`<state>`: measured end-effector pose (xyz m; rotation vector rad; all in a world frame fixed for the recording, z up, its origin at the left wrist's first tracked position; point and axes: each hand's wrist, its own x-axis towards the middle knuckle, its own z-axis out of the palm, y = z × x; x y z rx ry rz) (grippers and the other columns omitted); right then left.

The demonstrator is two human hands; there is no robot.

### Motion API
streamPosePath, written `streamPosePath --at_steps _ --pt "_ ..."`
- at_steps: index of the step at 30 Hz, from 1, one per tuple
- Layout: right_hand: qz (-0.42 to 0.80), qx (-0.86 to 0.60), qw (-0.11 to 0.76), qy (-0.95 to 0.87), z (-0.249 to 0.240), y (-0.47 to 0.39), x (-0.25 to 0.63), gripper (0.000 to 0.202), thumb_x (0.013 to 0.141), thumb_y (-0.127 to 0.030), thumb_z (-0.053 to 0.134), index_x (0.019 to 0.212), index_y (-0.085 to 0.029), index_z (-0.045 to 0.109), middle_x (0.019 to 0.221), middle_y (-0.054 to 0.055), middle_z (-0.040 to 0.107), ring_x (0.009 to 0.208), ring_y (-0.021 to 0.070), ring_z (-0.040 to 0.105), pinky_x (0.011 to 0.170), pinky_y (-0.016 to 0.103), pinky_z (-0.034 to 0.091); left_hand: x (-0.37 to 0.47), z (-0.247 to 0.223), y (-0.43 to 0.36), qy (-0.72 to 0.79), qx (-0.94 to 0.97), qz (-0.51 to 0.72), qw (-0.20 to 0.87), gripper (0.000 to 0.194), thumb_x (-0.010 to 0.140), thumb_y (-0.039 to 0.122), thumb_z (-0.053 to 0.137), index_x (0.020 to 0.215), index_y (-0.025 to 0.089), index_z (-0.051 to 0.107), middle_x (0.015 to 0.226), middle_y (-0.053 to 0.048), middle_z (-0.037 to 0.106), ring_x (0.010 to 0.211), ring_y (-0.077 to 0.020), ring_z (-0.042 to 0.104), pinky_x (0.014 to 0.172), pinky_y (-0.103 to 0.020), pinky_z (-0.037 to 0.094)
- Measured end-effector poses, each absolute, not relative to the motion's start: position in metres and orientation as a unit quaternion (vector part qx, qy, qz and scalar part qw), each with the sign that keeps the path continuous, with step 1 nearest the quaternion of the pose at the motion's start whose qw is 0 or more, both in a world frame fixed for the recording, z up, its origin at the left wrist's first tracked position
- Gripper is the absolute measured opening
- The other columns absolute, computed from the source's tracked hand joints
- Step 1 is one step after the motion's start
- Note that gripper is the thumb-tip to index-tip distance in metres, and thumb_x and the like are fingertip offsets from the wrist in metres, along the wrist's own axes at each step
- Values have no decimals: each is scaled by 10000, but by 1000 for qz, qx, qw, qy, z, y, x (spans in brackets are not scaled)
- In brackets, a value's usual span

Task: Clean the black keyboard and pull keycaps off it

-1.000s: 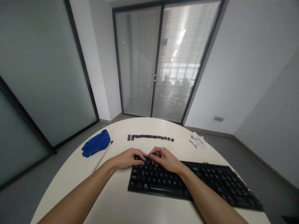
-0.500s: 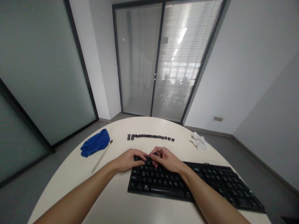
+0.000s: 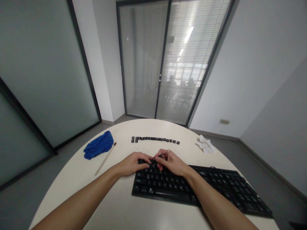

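A black keyboard (image 3: 172,194) lies at a slant on the round cream table (image 3: 115,204). My left hand (image 3: 135,163) rests at its upper left corner, fingers bent over the top keys. My right hand (image 3: 169,162) is beside it, thumb and index finger pinched on a small dark thing with a thin wire-like part, too small to name. The fingertips of both hands nearly meet above the keys. Beyond the keyboard, several loose black keycaps (image 3: 155,139) form a long row, with a small cluster at its left end.
Left of the hands are a crumpled blue cloth (image 3: 98,145) and a thin brush (image 3: 105,159) with a dark tip. A crumpled white tissue (image 3: 205,145) lies toward the table's right edge. Glass doors with blinds (image 3: 160,64) stand behind the table.
The camera view has shifted very slightly. My right fingertips have moved a little over the keys; my left hand looks nearly the same.
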<state>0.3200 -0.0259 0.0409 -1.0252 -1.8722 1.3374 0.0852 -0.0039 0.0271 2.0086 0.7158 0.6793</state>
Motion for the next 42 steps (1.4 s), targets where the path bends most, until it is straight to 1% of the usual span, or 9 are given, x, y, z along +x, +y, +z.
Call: streamPosePath --at_steps 7,12,17,22,25,29,33,36,42 --pt "503 -382 312 -709 41 -26 319 372 880 -538 576 926 -169 587 661 -21 618 575 110 572 605 254 435 85 25 -4 291 810 274 429 160 826 306 686 943 212 740 1094 -47 733 1048 -197 646 988 -356 444" --pt "505 -401 312 -698 42 -27 316 378 817 -517 658 979 -179 606 643 -34 608 544 118 574 539 243 422 81 30 3 283 819 233 442 189 828 326 683 977 230 749 1162 -46 712 1086 -207 640 1020 -367 425" --pt "427 -433 276 -744 43 -29 313 339 815 -487 675 997 -201 670 540 -41 568 501 126 531 481 234 347 75 31 9 269 823 206 456 228 843 340 666 1016 219 752 1223 -62 684 1124 -219 626 1035 -358 413" --pt "336 -441 264 -789 49 -33 304 327 953 -486 470 934 -208 641 650 3 636 576 153 574 588 272 408 76 25 10 276 821 226 446 223 830 358 684 986 216 758 1182 -59 704 1095 -212 638 1030 -350 415" --pt "285 -443 275 -804 49 -35 299 389 988 -460 395 777 -207 603 674 14 618 647 162 579 710 295 422 78 23 10 274 814 239 452 223 820 366 695 956 204 766 1147 -61 719 1074 -212 646 1021 -341 423" --pt "318 -428 281 -798 46 -34 298 505 998 -501 334 662 -206 569 709 15 592 649 144 552 729 287 430 80 24 9 266 802 244 475 237 821 385 694 949 202 774 1152 -64 717 1074 -223 647 1027 -349 423" --pt "366 -422 293 -776 44 -31 303 524 978 -569 332 693 -199 570 694 4 583 594 130 531 693 284 440 80 25 8 268 799 243 481 264 823 407 691 966 202 775 1159 -71 713 1086 -229 640 1037 -350 415" --pt "421 -428 319 -733 46 -29 306 530 964 -616 304 724 -201 530 591 -15 564 546 137 529 657 291 443 81 26 6 271 805 243 468 236 832 400 686 943 213 779 1137 -59 720 1060 -217 648 1014 -331 428" --pt "421 -440 319 -727 48 -27 306 470 958 -592 372 724 -206 503 513 -35 556 524 136 531 672 290 444 83 23 6 271 806 252 462 191 829 357 697 913 202 771 1113 -58 721 1043 -207 650 995 -322 432"
